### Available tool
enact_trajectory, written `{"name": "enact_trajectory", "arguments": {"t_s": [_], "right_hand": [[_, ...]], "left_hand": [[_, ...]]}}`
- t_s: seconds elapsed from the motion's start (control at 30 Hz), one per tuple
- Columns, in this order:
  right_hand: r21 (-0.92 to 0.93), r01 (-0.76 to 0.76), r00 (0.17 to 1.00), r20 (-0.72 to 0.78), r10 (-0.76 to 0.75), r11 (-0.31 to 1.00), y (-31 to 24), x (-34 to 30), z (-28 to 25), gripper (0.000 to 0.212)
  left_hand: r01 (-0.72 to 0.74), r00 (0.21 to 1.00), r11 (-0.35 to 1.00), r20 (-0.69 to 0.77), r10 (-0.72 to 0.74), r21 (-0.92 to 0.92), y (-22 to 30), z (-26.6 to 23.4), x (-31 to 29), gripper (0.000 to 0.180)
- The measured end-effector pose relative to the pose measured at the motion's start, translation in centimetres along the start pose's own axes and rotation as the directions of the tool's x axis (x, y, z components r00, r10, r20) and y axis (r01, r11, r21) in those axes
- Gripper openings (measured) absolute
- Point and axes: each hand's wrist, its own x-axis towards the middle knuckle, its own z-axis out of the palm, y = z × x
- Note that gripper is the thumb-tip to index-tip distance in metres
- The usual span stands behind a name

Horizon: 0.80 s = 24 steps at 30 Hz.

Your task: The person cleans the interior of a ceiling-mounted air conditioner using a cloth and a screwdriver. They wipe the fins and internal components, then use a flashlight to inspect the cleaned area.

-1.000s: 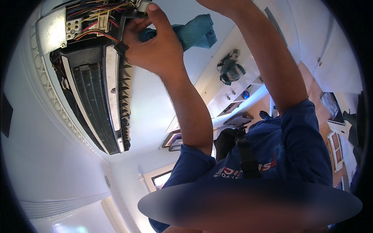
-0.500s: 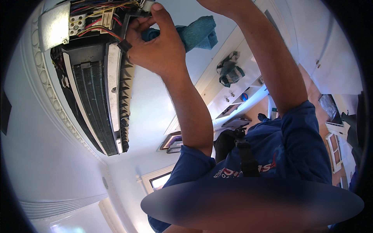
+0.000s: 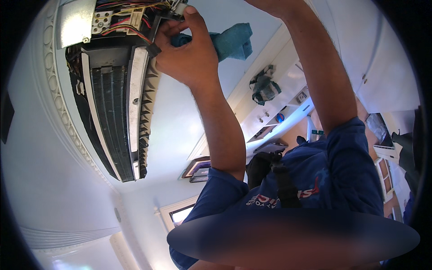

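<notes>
An opened wall-mounted air conditioner hangs at the upper left, its dark fins and bundled wires bare. My left hand is at the unit's near end, fingers curled by a black bracket and thumb raised beside a small pale part. What the fingertips grip is hidden. A teal cloth shows behind this hand, in the gap by the thumb and out past its right side. I cannot tell whether the fingers hold it. Of my right hand only the wrist end shows; its fingers are beyond the top edge.
Coloured wires and a white terminal block are exposed beside a metal plate. A checked cloth lies on white furniture to the right. Framed pictures hang on the wall below the unit.
The view has shifted a little, so the air conditioner sits slightly farther right in it. My left hand keeps its place at the unit's end. My right arm remains raised.
</notes>
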Motion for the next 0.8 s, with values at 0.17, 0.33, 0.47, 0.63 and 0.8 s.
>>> {"name": "enact_trajectory", "arguments": {"t_s": [0.17, 0.33, 0.47, 0.63, 0.8], "right_hand": [[-0.25, -0.196, 0.974, 0.064, 0.218, 0.948, -2.2, 0.2, -1.2, 0.045], [-0.213, -0.146, 0.985, -0.126, 0.121, 0.966, 0.6, -0.7, -1.8, 0.039], [-0.2, -0.033, 0.966, -0.257, -0.02, 0.979, 6.3, -6.8, -6.4, 0.041], [-0.389, -0.64, 0.754, -0.483, 0.445, 0.663, 11.7, -27.0, -15.9, 0.052], [-0.094, -0.917, 0.297, -0.81, 0.506, 0.389, 10.3, -45.5, -20.6, 0.057]], "left_hand": [[-0.162, 0.985, 0.986, -0.069, 0.158, -0.044, -0.3, 0.5, 0.3, 0.044], [0.008, 0.986, 0.999, 0.167, -0.016, 0.05, -0.7, -1.7, -0.6, 0.05], [0.014, 0.837, 0.997, 0.544, -0.056, 0.08, -4.3, -5.4, -9.8, 0.042], [0.693, -0.043, 0.516, 0.744, -0.667, 0.503, -13.9, -13.8, -21.7, 0.09], [0.732, 0.674, 0.616, 0.446, -0.589, -0.292, -11.6, -23.5, -16.5, 0.04]]}}
